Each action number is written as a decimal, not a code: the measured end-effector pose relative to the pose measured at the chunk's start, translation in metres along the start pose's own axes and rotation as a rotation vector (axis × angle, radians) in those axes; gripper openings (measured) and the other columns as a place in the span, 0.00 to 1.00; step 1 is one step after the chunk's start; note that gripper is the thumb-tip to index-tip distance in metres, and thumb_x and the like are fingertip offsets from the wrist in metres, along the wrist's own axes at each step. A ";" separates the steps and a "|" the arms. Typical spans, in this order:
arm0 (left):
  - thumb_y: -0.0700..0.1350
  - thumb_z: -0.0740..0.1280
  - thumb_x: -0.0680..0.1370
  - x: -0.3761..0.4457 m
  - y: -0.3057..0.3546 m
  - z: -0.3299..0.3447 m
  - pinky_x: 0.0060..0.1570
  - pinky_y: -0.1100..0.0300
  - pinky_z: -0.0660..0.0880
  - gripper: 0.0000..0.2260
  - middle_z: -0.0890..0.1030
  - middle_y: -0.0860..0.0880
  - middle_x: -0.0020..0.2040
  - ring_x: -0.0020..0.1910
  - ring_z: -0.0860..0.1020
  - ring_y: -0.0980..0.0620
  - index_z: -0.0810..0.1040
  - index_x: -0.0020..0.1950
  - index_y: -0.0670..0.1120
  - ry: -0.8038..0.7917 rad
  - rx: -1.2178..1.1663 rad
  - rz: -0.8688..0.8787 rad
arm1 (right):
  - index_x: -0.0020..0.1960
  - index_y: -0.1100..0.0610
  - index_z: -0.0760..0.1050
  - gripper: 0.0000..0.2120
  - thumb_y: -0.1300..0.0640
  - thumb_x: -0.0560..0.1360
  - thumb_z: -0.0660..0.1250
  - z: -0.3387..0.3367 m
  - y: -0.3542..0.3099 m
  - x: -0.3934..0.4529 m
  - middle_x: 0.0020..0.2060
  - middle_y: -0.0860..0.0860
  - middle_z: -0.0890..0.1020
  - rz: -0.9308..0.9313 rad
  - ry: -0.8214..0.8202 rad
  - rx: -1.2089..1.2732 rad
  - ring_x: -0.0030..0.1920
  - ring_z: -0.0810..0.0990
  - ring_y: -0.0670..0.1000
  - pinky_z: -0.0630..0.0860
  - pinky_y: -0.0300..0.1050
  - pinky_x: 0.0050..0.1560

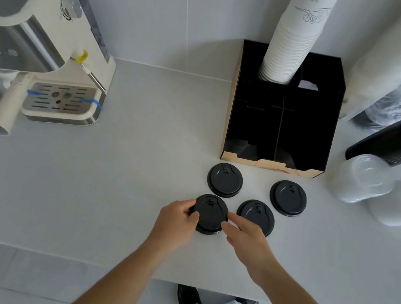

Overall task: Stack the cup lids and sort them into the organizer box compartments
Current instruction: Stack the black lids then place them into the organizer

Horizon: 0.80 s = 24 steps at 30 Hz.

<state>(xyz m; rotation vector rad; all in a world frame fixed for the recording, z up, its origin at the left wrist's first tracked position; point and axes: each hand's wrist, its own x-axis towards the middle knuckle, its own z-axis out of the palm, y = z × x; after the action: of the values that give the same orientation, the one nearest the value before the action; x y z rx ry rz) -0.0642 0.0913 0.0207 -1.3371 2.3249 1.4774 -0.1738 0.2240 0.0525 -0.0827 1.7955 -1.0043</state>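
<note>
**Both hands on the nearest lid**

4 black lids lie on the white tabletop (112, 190) before the organizer box (283, 107). The left hand (176, 221) and right hand (246, 236) pinch the front-left lid (210, 213) from opposite sides; whether it is a single lid or a stack is unclear. The right hand's fingers hide part of the neighbouring lid (256, 214). The box's dark compartments are hard to read.

1. The table (110, 203) is white and smooth, set against a tiled wall.
2. Far left: a cream coffee machine (51, 50).
3. Centre rear: a black organizer box (278, 128) holding a stack of white paper cups (290, 47).
4. In front of the box: four black lids (224, 180), apart from one another.
5. Right: a sleeve of black lids (394, 143) lying on its side, beside clear lids (366, 178).
</note>
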 end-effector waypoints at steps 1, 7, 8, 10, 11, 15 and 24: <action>0.42 0.61 0.75 0.000 -0.001 0.000 0.47 0.49 0.77 0.07 0.83 0.42 0.40 0.38 0.74 0.52 0.79 0.45 0.47 0.003 -0.002 0.003 | 0.47 0.50 0.83 0.06 0.54 0.76 0.66 0.001 -0.002 -0.001 0.62 0.65 0.76 0.000 -0.007 -0.004 0.66 0.70 0.68 0.65 0.69 0.69; 0.45 0.61 0.73 0.001 0.002 0.003 0.47 0.48 0.77 0.11 0.84 0.40 0.44 0.38 0.77 0.50 0.81 0.48 0.43 0.034 -0.038 -0.021 | 0.50 0.52 0.83 0.11 0.50 0.72 0.66 0.006 -0.002 0.007 0.57 0.65 0.79 -0.037 -0.008 -0.021 0.46 0.78 0.57 0.69 0.67 0.67; 0.45 0.62 0.73 0.000 0.003 0.003 0.47 0.48 0.77 0.11 0.85 0.41 0.44 0.39 0.78 0.49 0.81 0.48 0.43 0.040 -0.047 -0.027 | 0.50 0.54 0.82 0.12 0.50 0.72 0.66 0.006 -0.002 0.008 0.56 0.66 0.79 -0.040 -0.009 -0.002 0.46 0.77 0.54 0.69 0.67 0.67; 0.43 0.64 0.74 -0.002 0.005 0.002 0.48 0.50 0.78 0.09 0.86 0.44 0.43 0.43 0.82 0.46 0.83 0.48 0.45 0.062 -0.065 -0.039 | 0.53 0.60 0.81 0.12 0.54 0.74 0.68 0.006 -0.003 0.008 0.56 0.68 0.79 -0.034 0.009 0.050 0.52 0.80 0.62 0.68 0.69 0.67; 0.43 0.65 0.74 -0.003 0.005 0.001 0.48 0.52 0.78 0.09 0.86 0.46 0.42 0.44 0.83 0.47 0.84 0.48 0.46 0.076 -0.072 -0.042 | 0.56 0.65 0.78 0.15 0.56 0.74 0.68 0.005 -0.001 0.008 0.59 0.70 0.77 -0.034 0.014 0.071 0.59 0.77 0.69 0.67 0.69 0.68; 0.40 0.67 0.75 -0.008 0.005 -0.001 0.42 0.66 0.77 0.10 0.84 0.57 0.43 0.40 0.81 0.60 0.85 0.51 0.49 0.118 -0.141 -0.040 | 0.53 0.60 0.82 0.10 0.56 0.75 0.69 -0.003 0.009 0.006 0.54 0.63 0.81 -0.019 0.020 0.069 0.59 0.78 0.64 0.73 0.62 0.68; 0.38 0.71 0.72 -0.009 0.032 0.022 0.43 0.71 0.78 0.12 0.85 0.61 0.44 0.43 0.83 0.64 0.85 0.51 0.51 0.031 -0.320 0.041 | 0.55 0.53 0.82 0.09 0.61 0.77 0.69 -0.047 0.028 -0.012 0.54 0.52 0.83 -0.060 0.160 0.272 0.54 0.83 0.51 0.77 0.52 0.64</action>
<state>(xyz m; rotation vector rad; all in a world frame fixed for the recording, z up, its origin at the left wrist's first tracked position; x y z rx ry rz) -0.0893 0.1189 0.0359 -1.3934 2.2143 1.9193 -0.1949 0.2751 0.0487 0.1154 1.7904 -1.3204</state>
